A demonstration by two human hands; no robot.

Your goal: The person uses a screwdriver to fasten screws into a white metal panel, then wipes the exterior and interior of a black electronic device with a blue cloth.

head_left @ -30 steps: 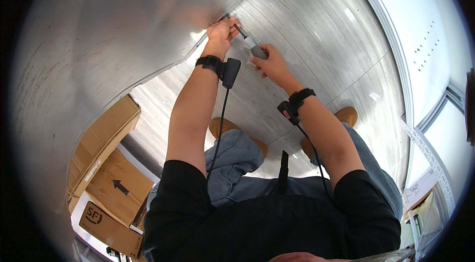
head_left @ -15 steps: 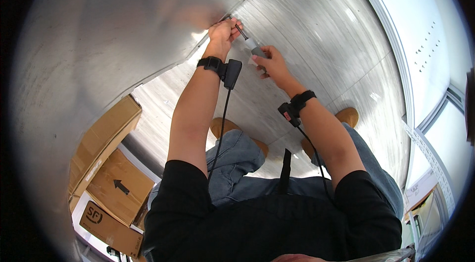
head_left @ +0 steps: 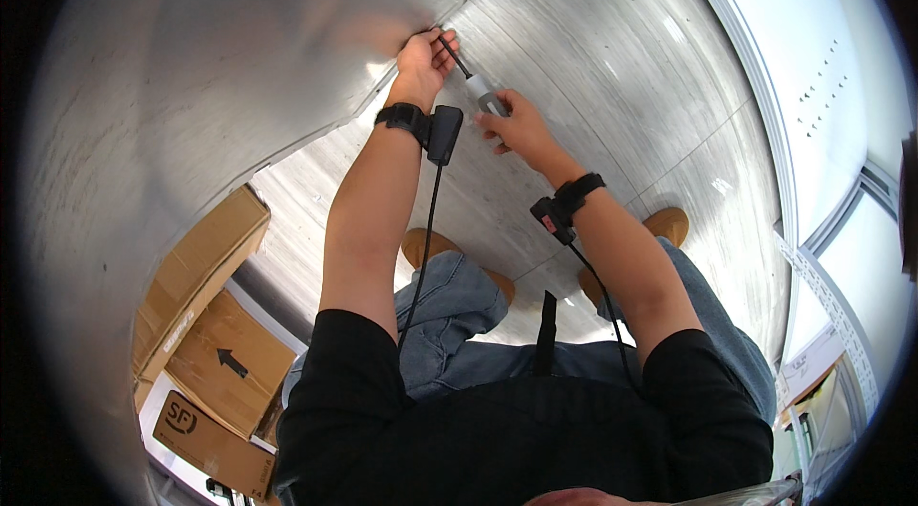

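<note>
Right hand: wrapped around the grey handle of what looks like a screwdriver, fingers closed in a firm-looking hold; here is the right hand [head_left: 514, 126], well out in front of the knees.
Screwdriver: the tool [head_left: 475, 83] slants between the two hands above the floor [head_left: 583, 76], its dark shaft [head_left: 456, 57] angling up and leftward to the left fingers.
Left hand: over at the far end, the left hand [head_left: 426, 55] sits right by the lower edge of the metal panel [head_left: 287, 37], fingers partly open and bent about the shaft's tip (whether they pinch anything, I cannot tell from up here).
Tip: hidden among those fingers, so what it meets is anyone's guess; good work here probably means letting the left fingers guide it while the right pushes straight along the shaft.
Handle: turning it slowly, with wrist and shaft in one line, should stop the tip skating off toward the fingertips.
Cables: the black cable [head_left: 433, 209] hangs from the left wrist unit [head_left: 443, 135] toward the lap, best given slack as the arms reach.
</note>
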